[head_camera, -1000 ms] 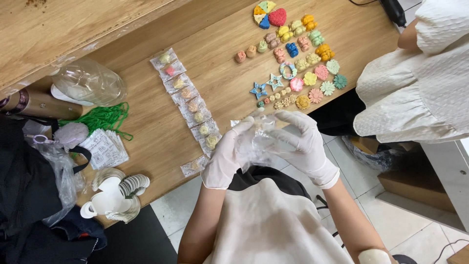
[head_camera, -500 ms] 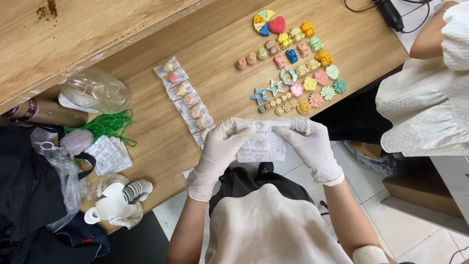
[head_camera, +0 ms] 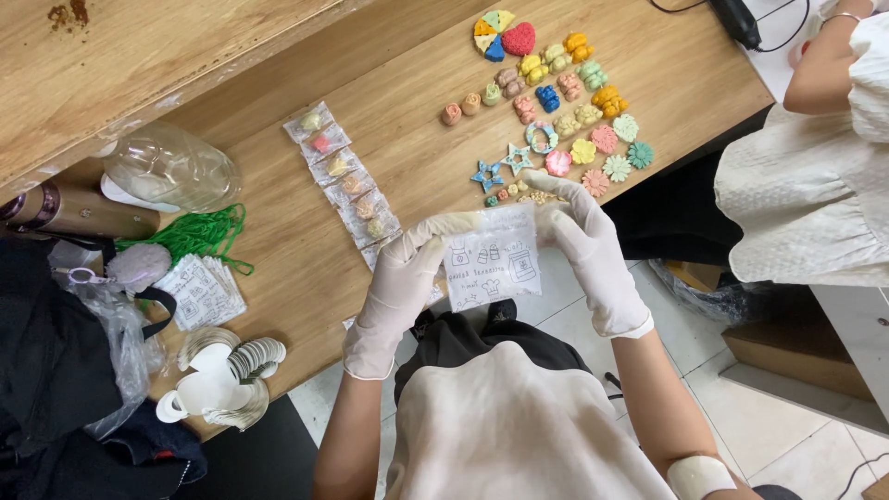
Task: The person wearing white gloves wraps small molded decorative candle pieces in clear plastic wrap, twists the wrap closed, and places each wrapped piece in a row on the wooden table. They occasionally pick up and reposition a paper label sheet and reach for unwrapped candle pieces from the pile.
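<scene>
I see a small clear printed pouch (head_camera: 491,257) held flat over the worktop (head_camera: 370,56) edge: left hand (head_camera: 400,289) fingers closed on its left side, right hand (head_camera: 593,255) pinching its right side. Beyond the pouch, colourful moulded shapes (head_camera: 565,111); left of the pouch, a row of packed pouches (head_camera: 344,176).

Left hand (head_camera: 396,301): gloved, pinching the left edge of a small clear printed bag (head_camera: 491,257).
Right hand (head_camera: 593,250): gloved, gripping the bag's right edge.
Bag: hanging just off the wooden table's (head_camera: 389,148) near edge.
Coloured shaped pieces (head_camera: 556,120): lying in rows toward the table's right corner.
Bagged pieces (head_camera: 344,173): lying in a line mid-table.
</scene>
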